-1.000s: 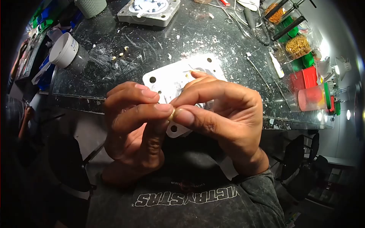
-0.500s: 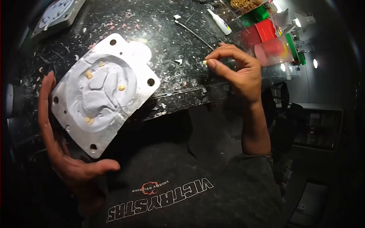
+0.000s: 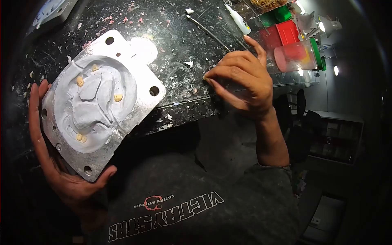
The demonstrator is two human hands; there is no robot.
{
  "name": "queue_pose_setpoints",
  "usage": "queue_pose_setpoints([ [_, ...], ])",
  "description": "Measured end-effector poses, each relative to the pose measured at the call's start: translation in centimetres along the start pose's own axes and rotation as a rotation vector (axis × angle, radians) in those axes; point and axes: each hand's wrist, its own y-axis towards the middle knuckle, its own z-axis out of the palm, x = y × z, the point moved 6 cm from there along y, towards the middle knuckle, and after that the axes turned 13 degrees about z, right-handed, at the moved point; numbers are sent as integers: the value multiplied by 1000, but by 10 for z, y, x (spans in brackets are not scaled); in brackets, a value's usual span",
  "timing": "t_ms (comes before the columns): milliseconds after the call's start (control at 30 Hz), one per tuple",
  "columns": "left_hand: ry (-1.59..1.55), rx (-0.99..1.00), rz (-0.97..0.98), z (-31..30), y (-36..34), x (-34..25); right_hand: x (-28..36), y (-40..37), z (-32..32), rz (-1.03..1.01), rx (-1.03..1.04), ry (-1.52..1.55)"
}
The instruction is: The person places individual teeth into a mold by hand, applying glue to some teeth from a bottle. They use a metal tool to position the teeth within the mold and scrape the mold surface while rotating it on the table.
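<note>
Black and glossy, the bench point(image 3: 175, 45) is scratched and strewn with pale crumbs and pinkish flecks, its front edge running below the right hand. Beyond it the room falls into shadow, with a dark chair point(image 3: 310, 124) and a pale cabinet point(image 3: 339, 132) at the right. Bright light washes over the near end of the bench.

At the bench's right side are a jar point(image 3: 296, 56) with a green lid and reddish contents, a red tray point(image 3: 288, 32) and a green bin point(image 3: 281, 13), with a lamp point(image 3: 330, 25) beside them. A small white bottle point(image 3: 239, 19) lies near a thin rod point(image 3: 206, 30). Part of a second metal block point(image 3: 53, 12) shows at the upper left.

A metal plate point(image 3: 145, 77) sits at the left, angled, its lower corner reaching past the bench edge. Its round bed of grey-white plaster point(image 3: 87, 112) carries five small cream pieces point(image 3: 118, 97), two of them side by side at the bottom.

The hands differ: the left hand point(image 3: 61, 175) is spread wide around the plate's lower left side, while the right hand point(image 3: 245, 81) is narrow, thumb and forefinger tips close together just over the bench. Whether they pinch anything, I cannot tell.
</note>
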Motion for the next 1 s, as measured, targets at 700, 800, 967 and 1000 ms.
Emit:
queue_pose_setpoints([
  [700, -20, 21, 30, -2, -4, 4, -1, 17, -4, 19, 180, -72],
  [800, -107, -20, 4, -2, -6, 8, -1, 18, -3, 36, 201, -62],
  [967, -253, -42, -69, -4, -2, 7, 0, 22, -6, 79, 236, -37],
  [1000, -242, -42, -72, -6, -1, 6, 0, 22, -4, 101, 265, -39],
])
